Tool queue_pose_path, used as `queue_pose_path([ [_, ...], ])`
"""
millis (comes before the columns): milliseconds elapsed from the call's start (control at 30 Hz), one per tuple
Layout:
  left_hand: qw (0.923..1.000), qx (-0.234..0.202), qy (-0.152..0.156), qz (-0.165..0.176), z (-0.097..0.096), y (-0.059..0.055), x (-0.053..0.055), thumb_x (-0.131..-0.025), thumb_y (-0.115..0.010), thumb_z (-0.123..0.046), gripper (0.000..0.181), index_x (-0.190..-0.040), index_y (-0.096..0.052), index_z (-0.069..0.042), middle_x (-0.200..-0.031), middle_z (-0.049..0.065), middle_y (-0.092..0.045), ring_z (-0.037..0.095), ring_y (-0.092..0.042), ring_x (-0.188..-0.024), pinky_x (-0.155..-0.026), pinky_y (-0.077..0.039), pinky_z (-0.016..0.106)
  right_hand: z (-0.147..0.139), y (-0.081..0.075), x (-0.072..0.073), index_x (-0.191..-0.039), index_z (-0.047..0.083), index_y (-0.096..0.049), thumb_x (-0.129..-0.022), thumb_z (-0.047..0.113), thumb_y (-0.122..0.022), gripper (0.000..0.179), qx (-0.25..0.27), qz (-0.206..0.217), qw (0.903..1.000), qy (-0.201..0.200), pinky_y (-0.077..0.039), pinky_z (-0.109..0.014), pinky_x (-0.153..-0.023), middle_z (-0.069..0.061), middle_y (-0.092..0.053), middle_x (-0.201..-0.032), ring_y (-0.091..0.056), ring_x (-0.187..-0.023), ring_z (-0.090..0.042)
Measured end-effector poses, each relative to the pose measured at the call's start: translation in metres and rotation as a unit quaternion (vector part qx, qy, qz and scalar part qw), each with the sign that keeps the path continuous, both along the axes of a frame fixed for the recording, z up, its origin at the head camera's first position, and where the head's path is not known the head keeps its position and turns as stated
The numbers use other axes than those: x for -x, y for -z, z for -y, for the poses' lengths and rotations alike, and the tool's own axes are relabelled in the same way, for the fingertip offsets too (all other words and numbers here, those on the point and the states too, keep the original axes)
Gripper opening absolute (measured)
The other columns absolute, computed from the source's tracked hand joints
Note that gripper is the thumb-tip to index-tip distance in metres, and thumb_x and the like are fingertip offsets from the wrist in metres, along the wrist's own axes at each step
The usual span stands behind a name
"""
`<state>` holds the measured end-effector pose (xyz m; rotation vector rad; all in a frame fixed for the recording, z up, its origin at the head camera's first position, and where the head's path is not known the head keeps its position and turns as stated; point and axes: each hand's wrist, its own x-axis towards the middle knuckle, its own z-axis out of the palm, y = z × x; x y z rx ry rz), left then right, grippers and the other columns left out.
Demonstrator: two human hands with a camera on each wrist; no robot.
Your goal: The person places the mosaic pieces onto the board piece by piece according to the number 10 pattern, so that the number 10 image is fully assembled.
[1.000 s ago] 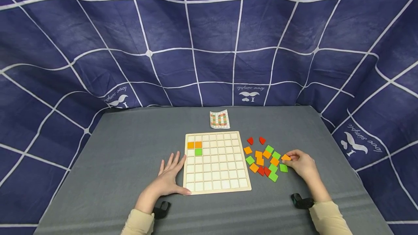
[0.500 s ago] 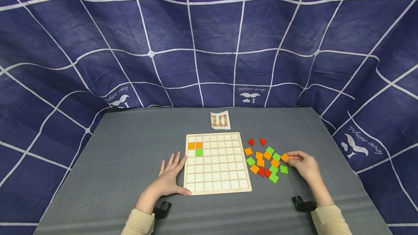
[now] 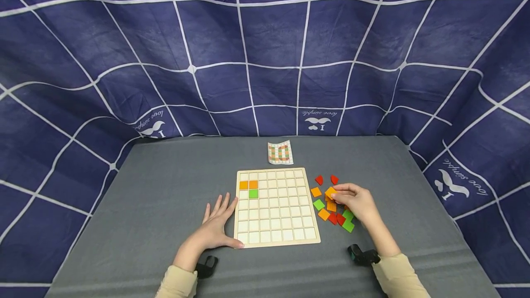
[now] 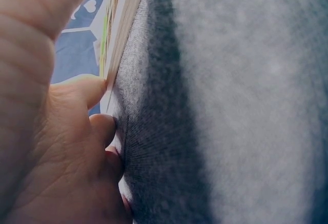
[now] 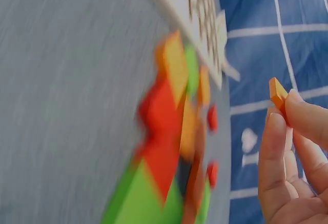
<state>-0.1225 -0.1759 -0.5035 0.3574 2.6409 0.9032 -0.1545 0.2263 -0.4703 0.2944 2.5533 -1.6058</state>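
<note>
My right hand pinches an orange square tile between thumb and fingertips, held above the loose pile. Spread out on the table, my left hand touches the left edge of the wooden grid board with thumb and fingertips. The board's upper left cells hold two orange tiles side by side and a green tile under the right one. Right of the board lie loose orange, green and red tiles; my right hand hides part of them in the head view. The right wrist view blurs the pile.
A small paper card printed with a coloured grid pattern lies behind the board. The grey table ends at a dark blue curtain with white lines. Two red rounded pieces sit at the back of the pile.
My right hand has lifted the orange tile from the pile's right side and carried it left, over the pile. My left hand stays at the board's edge.
</note>
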Motion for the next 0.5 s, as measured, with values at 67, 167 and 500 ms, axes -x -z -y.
queue_pose_path([
  [67, 1.0000, -0.001, -0.002, 0.001, 0.000, 0.001, 0.000, -0.056, -0.094, -0.047, 0.132, -0.159, -0.018, -0.012, -0.165, 0.018, -0.001, 0.041, 0.006, -0.152, -0.117, 0.012, 0.063, 0.015, -0.002, 0.003, -0.116, 0.001, -0.069, -0.087, 0.021, -0.076, 0.036, 0.018, -0.001, 0.9998, -0.011, -0.059, -0.029, -0.075, -0.007, -0.076, -0.099, -0.071, -0.084, -0.014],
  [167, 1.0000, 0.001, -0.004, -0.003, 0.000, 0.001, -0.001, -0.056, -0.094, -0.047, 0.132, -0.159, -0.018, -0.012, -0.165, 0.018, -0.001, 0.041, 0.005, -0.153, -0.118, 0.012, 0.063, 0.038, -0.003, 0.009, -0.112, 0.000, -0.070, -0.086, 0.014, -0.076, 0.030, 0.053, -0.005, 0.9981, -0.032, -0.060, -0.033, -0.078, -0.010, -0.075, -0.100, -0.072, -0.087, -0.022],
  [500, 0.9998, 0.009, -0.009, -0.014, -0.001, 0.001, -0.001, -0.055, -0.094, -0.048, 0.132, -0.158, -0.020, -0.012, -0.165, 0.018, -0.004, 0.040, 0.003, -0.153, -0.118, 0.009, 0.063, 0.109, 0.000, 0.019, -0.102, 0.000, -0.073, -0.082, 0.005, -0.078, 0.021, 0.094, -0.018, 0.9894, -0.109, -0.061, -0.035, -0.071, -0.011, -0.075, -0.091, -0.073, -0.082, -0.026],
])
